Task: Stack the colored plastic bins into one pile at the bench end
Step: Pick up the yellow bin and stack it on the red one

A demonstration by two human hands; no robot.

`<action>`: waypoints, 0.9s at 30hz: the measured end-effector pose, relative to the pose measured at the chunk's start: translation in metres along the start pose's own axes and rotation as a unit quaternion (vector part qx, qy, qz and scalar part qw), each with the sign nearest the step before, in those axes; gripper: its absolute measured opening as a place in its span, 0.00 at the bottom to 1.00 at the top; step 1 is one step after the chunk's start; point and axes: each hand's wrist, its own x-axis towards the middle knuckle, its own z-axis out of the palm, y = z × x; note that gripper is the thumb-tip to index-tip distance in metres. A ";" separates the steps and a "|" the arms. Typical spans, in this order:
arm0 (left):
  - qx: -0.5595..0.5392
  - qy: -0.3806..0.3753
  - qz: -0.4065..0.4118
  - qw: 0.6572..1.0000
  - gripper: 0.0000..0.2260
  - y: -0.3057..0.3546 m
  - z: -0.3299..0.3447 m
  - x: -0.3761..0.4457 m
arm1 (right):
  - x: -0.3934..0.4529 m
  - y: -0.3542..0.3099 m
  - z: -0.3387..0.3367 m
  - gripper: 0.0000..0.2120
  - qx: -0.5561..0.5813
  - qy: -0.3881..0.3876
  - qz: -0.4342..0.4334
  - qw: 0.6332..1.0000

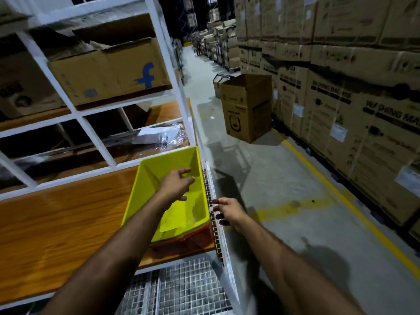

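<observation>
A yellow-green plastic bin (156,173) sits nested on top of a red-orange bin (188,243) at the right end of the wooden bench (63,223). Only the red bin's rim and lower wall show under it. My left hand (176,184) hovers over the yellow bin's open inside with fingers loosely spread, holding nothing. Just beyond the bin's right wall, my right hand (227,211) hangs beside the wire mesh side of the bench, fingers relaxed and empty.
White shelf frames (95,137) rise behind the bench with cardboard boxes (109,71) and plastic wrap on them. A wire mesh panel (181,289) lies below the bench. On the aisle floor stands an open carton (247,108); stacked washing-machine cartons (341,87) line the right.
</observation>
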 end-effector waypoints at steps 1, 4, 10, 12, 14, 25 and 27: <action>-0.014 -0.026 -0.025 0.999 0.20 0.005 0.008 0.000 | 0.003 0.006 0.000 0.13 -0.003 -0.002 0.002 1.000; -0.031 -0.063 -0.066 0.995 0.23 0.016 0.023 -0.002 | 0.008 0.022 0.003 0.11 -0.023 -0.001 0.004 1.000; -0.029 -0.064 -0.080 0.994 0.26 0.016 0.031 0.002 | 0.011 0.028 0.011 0.14 -0.047 -0.051 -0.033 0.997; -0.026 -0.061 -0.076 0.995 0.26 0.018 0.031 0.002 | 0.018 0.033 0.016 0.15 -0.072 -0.065 -0.047 0.994; -0.018 -0.054 -0.074 0.996 0.27 0.020 0.033 0.001 | 0.032 0.043 0.018 0.17 -0.089 -0.080 -0.051 0.992; -0.003 -0.037 -0.066 0.997 0.27 0.018 0.039 0.002 | 0.012 0.029 0.011 0.17 -0.113 -0.061 -0.074 0.989; -0.010 -0.044 -0.067 0.997 0.27 0.016 0.039 0.002 | 0.011 0.029 0.011 0.17 -0.107 -0.064 -0.074 0.989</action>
